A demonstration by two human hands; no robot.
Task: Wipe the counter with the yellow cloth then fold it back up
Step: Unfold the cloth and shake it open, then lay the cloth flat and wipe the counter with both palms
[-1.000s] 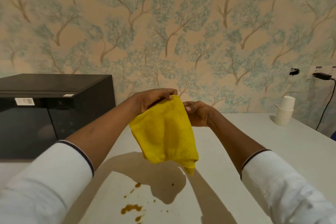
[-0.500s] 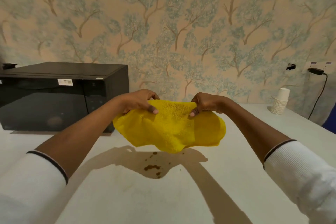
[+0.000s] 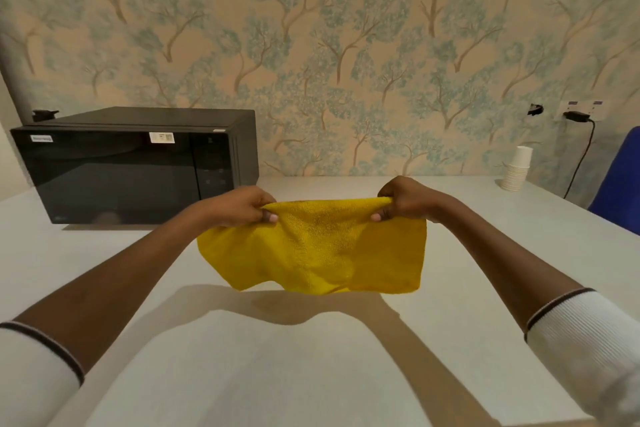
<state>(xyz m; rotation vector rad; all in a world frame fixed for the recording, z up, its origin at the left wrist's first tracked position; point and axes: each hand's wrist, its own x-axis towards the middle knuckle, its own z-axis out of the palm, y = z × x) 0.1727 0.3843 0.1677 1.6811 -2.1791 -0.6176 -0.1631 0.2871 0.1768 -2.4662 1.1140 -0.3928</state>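
Microwave point(image 3: 135, 166): black, at my ten o'clock, against the wallpapered wall; white stickers on its door, too small to read.
My left hand point(image 3: 239, 206): pinched shut on the top edge of the yellow cloth point(image 3: 315, 250), toward its left corner.
Cloth position: stretched between my hands, hanging above the pale counter point(image 3: 346, 357), straight ahead at twelve o'clock.
Cloth axis: long edge runs left to right; the body drops down from both grips toward me.
My right hand point(image 3: 403, 199): pinched shut on the same top edge, toward the right corner.
Nearer hand: neither; both are level and equally far out.
Paper cups point(image 3: 517, 168): white stack at two o'clock, no print visible.
Next move, my guess: lower the cloth flat onto the counter.
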